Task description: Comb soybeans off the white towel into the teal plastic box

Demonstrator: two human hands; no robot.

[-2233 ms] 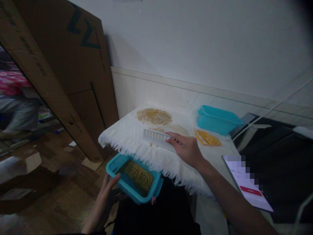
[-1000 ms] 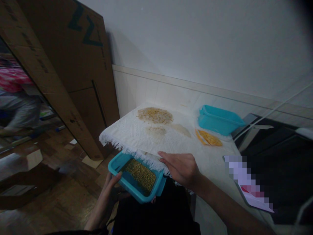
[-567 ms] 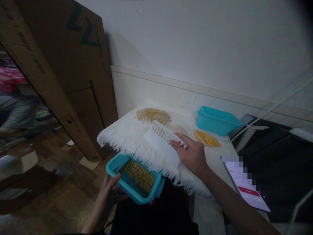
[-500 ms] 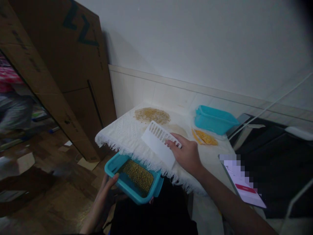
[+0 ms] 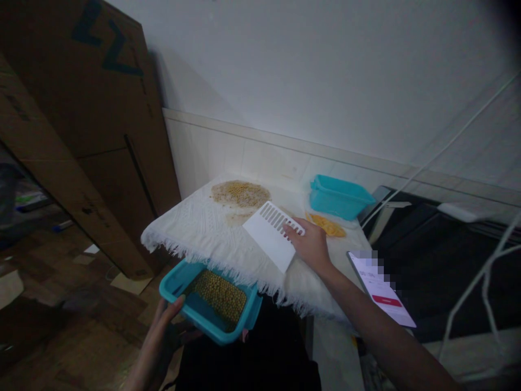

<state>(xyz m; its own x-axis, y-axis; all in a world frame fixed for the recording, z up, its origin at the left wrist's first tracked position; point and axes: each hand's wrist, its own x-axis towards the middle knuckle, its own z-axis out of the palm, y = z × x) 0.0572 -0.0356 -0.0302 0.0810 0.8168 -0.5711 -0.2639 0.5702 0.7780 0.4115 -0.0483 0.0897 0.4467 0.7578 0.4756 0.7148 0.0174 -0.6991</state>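
Observation:
My right hand [image 5: 310,245] grips a white slotted plastic scraper [image 5: 271,234], lifted and tilted over a white fringed cloth [image 5: 195,231] on the table. A pile of yellowish beans mixed with pale husk [image 5: 240,193] lies at the cloth's far side. My left hand [image 5: 160,331] holds a teal tray [image 5: 179,279] of greenish-yellow beans [image 5: 217,294] from below, just under the cloth's fringed front edge.
A second teal tub [image 5: 337,196] stands at the back right, with a yellow packet [image 5: 325,225] beside it. A phone [image 5: 380,288] lies at the table's right edge. Large cardboard sheets [image 5: 81,119] lean at the left. White cables [image 5: 439,152] cross the dark surface at right.
My right hand dragged the scraper to the front edge above the tray, then lifted it and carried it back over the cloth. The small bean patch thinned. The view shifted right.

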